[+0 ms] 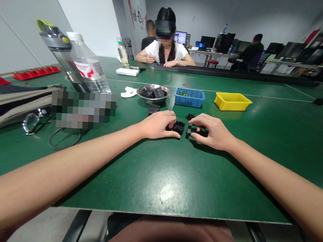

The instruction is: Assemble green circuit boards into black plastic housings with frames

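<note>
My left hand [159, 125] is at the middle of the green table [164, 172], its fingers curled and its thumb stretched along the near side of a small black plastic part [179, 127]. Just to the right, my right hand [214, 132] pinches another black plastic part [189, 129] between thumb and fingertips. Some dark material shows inside the curve of this hand; its shape is partly hidden. A small black piece [190, 116] lies behind the two parts. Beyond my left hand rests a flat black piece [152, 109].
Farther back stand a metal bowl [153, 100] of black parts, a blue bin [189, 100] with small green pieces, and a yellow bin [231, 105]. Bottles [89, 67], a bag [20, 99] and a cable [64, 146] occupy the left. A person [167, 44] sits opposite.
</note>
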`<act>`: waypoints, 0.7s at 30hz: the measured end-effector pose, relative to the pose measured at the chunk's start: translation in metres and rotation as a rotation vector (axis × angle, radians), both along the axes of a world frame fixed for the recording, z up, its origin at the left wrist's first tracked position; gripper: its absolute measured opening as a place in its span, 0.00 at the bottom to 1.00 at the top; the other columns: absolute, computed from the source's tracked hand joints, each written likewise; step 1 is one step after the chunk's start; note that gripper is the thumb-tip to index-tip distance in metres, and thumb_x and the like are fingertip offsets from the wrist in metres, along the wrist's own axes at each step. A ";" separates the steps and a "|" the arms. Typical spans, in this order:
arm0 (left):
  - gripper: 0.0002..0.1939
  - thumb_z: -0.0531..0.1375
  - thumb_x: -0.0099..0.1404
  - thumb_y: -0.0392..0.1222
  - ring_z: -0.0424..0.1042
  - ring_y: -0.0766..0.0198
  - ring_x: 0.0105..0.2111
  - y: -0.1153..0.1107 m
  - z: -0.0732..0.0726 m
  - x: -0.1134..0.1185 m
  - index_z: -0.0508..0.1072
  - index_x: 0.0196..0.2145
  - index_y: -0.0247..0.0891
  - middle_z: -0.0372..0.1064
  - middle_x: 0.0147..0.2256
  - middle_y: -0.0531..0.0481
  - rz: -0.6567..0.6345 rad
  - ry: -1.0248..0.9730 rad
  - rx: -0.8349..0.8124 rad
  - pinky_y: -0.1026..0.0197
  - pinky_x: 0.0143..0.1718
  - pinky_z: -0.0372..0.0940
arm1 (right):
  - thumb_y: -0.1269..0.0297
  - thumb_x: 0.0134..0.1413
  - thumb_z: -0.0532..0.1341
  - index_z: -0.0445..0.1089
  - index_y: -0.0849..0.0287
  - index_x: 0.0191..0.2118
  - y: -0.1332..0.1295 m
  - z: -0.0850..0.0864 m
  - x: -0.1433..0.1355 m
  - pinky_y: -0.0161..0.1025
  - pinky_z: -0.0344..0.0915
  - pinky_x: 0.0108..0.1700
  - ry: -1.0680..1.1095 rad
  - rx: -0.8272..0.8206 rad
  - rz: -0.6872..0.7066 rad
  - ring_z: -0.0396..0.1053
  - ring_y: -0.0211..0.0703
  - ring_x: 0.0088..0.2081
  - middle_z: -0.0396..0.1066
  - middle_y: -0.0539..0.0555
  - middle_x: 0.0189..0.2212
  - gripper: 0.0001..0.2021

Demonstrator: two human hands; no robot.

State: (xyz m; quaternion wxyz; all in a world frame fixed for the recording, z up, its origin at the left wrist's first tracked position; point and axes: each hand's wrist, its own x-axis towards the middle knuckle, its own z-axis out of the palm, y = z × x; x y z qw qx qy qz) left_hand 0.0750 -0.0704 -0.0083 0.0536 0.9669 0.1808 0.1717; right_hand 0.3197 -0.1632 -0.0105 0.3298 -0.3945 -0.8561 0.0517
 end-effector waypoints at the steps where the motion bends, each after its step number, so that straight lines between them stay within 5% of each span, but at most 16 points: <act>1: 0.25 0.63 0.65 0.63 0.67 0.60 0.32 0.000 0.000 0.000 0.61 0.28 0.39 0.66 0.32 0.50 -0.004 -0.008 0.002 0.60 0.35 0.59 | 0.65 0.56 0.64 0.72 0.58 0.45 0.000 0.000 0.000 0.39 0.68 0.37 -0.006 0.001 -0.005 0.69 0.40 0.29 0.75 0.55 0.40 0.10; 7: 0.26 0.63 0.63 0.63 0.72 0.56 0.35 -0.004 -0.001 0.000 0.66 0.43 0.38 0.71 0.37 0.47 0.093 -0.038 0.005 0.58 0.36 0.62 | 0.62 0.65 0.59 0.73 0.57 0.43 0.001 -0.001 0.000 0.39 0.66 0.37 -0.010 0.044 -0.034 0.71 0.42 0.32 0.77 0.56 0.38 0.08; 12: 0.25 0.57 0.71 0.56 0.73 0.53 0.47 -0.005 -0.001 -0.001 0.64 0.59 0.39 0.72 0.48 0.43 0.002 -0.005 -0.035 0.54 0.50 0.65 | 0.62 0.69 0.54 0.74 0.57 0.42 0.002 -0.001 0.001 0.40 0.67 0.39 -0.012 0.043 -0.037 0.73 0.43 0.33 0.77 0.55 0.34 0.11; 21: 0.20 0.59 0.69 0.58 0.72 0.56 0.40 -0.005 -0.001 0.000 0.68 0.45 0.37 0.71 0.41 0.44 -0.011 -0.008 -0.089 0.56 0.43 0.65 | 0.60 0.68 0.57 0.74 0.57 0.36 0.003 -0.002 0.001 0.38 0.64 0.37 -0.031 0.076 -0.028 0.71 0.43 0.32 0.75 0.54 0.30 0.12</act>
